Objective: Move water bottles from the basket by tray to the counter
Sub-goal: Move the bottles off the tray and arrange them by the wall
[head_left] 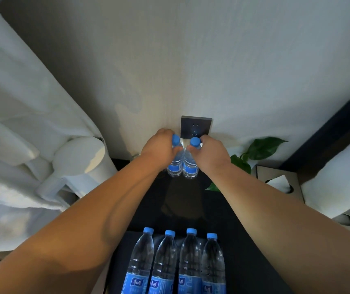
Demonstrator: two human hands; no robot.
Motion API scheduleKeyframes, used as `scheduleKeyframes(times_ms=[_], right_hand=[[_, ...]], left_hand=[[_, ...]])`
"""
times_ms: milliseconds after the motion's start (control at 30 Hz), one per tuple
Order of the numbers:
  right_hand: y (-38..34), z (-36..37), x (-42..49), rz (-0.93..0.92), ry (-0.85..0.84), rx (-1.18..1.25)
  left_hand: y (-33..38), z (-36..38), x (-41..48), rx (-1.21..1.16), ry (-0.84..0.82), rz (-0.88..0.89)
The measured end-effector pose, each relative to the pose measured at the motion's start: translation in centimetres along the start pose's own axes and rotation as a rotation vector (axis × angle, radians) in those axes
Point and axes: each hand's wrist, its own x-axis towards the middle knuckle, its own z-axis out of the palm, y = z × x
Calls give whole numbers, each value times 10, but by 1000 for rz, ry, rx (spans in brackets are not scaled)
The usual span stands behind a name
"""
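Both arms are stretched to the back of the dark surface (pixel 182 200), right under the wall socket (pixel 196 126). The left hand (pixel 159 148) is curled round the shoulder of the left bottle (pixel 175 166), and the right hand (pixel 210 152) grips the right bottle (pixel 191 168) just below its cap. The two stand upright and touch side by side. I can't tell whether their bases are fully down. That seems the weak spot: tall, narrow bottles let go while a little tilted could rock, and since they touch, one going over would likely take the other with it, towards the wall or the plant (pixel 263 147) close on the right. The other worry is nearer the person. Four bottles (pixel 165 262) stand in a row on what looks like a dark tray (pixel 233 268), directly beneath the forearms. Pulling the arms back low could clip a cap and topple the row. The white kettle (pixel 80 160) sits near the left elbow's path too.
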Motion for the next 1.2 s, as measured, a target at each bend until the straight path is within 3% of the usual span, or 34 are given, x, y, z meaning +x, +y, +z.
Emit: scheduleKeyframes(times_ms=[267,500,733,1000,1200], right_hand=[[13,-8,-49,-61,-35,-6],[38,29,-130,-21,-390,-207],[54,53,-177,35,-585,-375],[41,58,-173,115,-644,-460],[25,76,-164,173,-682,-528]], left_hand=[[-15,-2,-67,21,-6,-52],[-37,34,-154,141,-296,-103],[-42,61,-211,195,-357,-73],[-18,77,-206,301,-559,-214],[-8,93,-193,310,-577,-232]])
